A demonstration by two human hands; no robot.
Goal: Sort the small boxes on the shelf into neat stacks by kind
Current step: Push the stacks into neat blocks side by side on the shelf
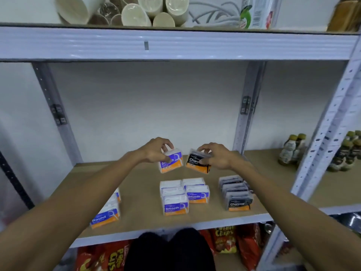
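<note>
**Two Floss Boxes Held at the Back of the Shelf**

Nearest to the camera, under the wooden shelf board, red potato chips bags stand on the lower level.

On the board, close to its front edge at the left, there is a row of "Round" boxes, blue and orange, a little blurred. In the middle is a group of "Smooth" boxes, set tightly together in two short rows, with the labels facing forward. To the right, a little apart, the black "Charcoal" boxes stand one behind another in one row.

Behind these groups both arms reach forward. The left hand grips one single Smooth box from above: the fingers curl over its top and the thumb presses on its front label. The right hand grips one single Charcoal box in the same manner, fingers bent over the top, thumb on the front. Both boxes are tilted and are just beside each other, near the middle of the board. Whether their lower edges touch the board, I cannot tell.

Further right, past the upright post, brown bottles stand together. On the upper shelf lie stacked paper cups and a grey cable.
</note>
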